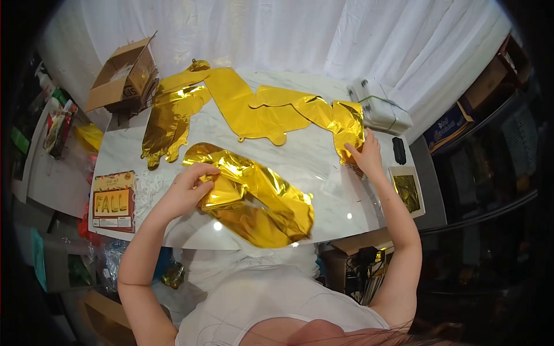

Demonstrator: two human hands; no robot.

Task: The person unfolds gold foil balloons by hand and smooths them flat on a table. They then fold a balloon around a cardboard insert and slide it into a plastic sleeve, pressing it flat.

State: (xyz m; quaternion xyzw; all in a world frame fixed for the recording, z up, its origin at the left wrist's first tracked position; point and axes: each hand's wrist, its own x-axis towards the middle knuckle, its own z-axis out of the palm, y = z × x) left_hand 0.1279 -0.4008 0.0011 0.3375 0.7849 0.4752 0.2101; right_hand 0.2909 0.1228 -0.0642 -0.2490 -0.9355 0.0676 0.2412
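Filling most of the view: white marbled table [334,225], carrying all the foil. Gold foil run [245,109] is stretching across its far half, overlapping and folding at its right end. Near gold foil [280,199] is lying along the front edge, bulging and creasing, its rounded lower right end sitting close to the table edge. Open cardboard box [124,78] is standing at the back left corner. FALL packet [113,202] is lying flat at front left. Left hand [191,185] is pinching a folded flap of the near foil, thumb against fingers. Right hand [367,154] is touching the run's right end, thumb over foil, fingers spreading at the edge; can't tell if it's gripping or just pressing. Handling, my read: foil is looking very light, limp, slick, easily creased. Favouring flat seamed edges for grip, pinching softly, avoiding small tabs that could be tearing.
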